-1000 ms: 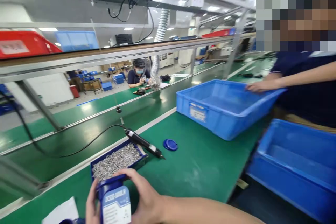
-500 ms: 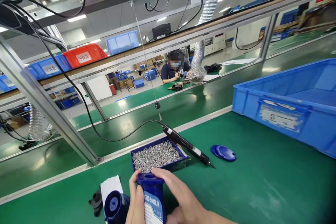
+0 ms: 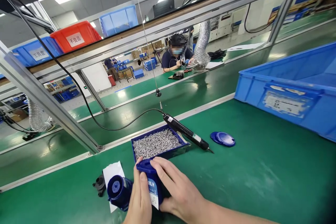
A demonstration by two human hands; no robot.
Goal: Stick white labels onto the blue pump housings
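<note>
Left hand point(image 3: 140, 196): clamped on the left side of the blue housing point(image 3: 147, 165), fingers pointing up along its wall.
Right hand point(image 3: 181, 189): clamped on the opposite side, with the fingers at the top rim and the thumb low.
Held piece: the blue housing is between both hands, before the near edge of the screw tray point(image 3: 175, 151); whether its bottom touches the worktop point(image 3: 236, 178), I cannot tell.
Step in hand: I judge it a two-handed holding of the housing; the screwdriver point(image 3: 187, 133) is in neither hand.
Next move: from this grip, it would call for even pressure and care about the tray.
Left of hands: a second housing point(image 3: 119, 190) on the right part of a white paper point(image 3: 112, 169); a black part point(image 3: 99, 184) by the paper's left edge.
Far edge of worktop: the tray near it, the screwdriver slanting at the tray's right edge.
Farther right: two overlapping blue caps point(image 3: 223, 139), then a blue crate point(image 3: 252, 89).
</note>
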